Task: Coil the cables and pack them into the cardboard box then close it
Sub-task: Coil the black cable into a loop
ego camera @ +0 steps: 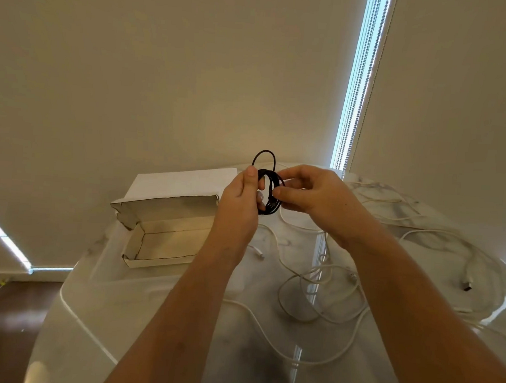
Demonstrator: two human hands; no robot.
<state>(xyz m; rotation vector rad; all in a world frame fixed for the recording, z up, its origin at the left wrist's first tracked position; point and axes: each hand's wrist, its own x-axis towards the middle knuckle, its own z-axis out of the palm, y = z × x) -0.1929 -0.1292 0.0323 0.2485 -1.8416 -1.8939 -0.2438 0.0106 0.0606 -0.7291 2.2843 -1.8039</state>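
Nearest me, white cables (pixel 314 287) sprawl loose across the table (pixel 155 309), not yet coiled. Above them my left hand (pixel 240 202) and right hand (pixel 310 195) both pinch the nearly wound black cable (pixel 271 192). At ten o'clock the box (pixel 165 242) stands open, nothing inside.

Cream roller blinds (pixel 170 68) cover the windows, daylight showing at a bright gap (pixel 361 79); glossy marbled worktop (pixel 149 318), dark wooden floor (pixel 10 309).

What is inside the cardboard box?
The part of the cardboard box that shows holds no cables, only its bare floor. The left hand and wrist cover its right end, so that corner cannot be seen.
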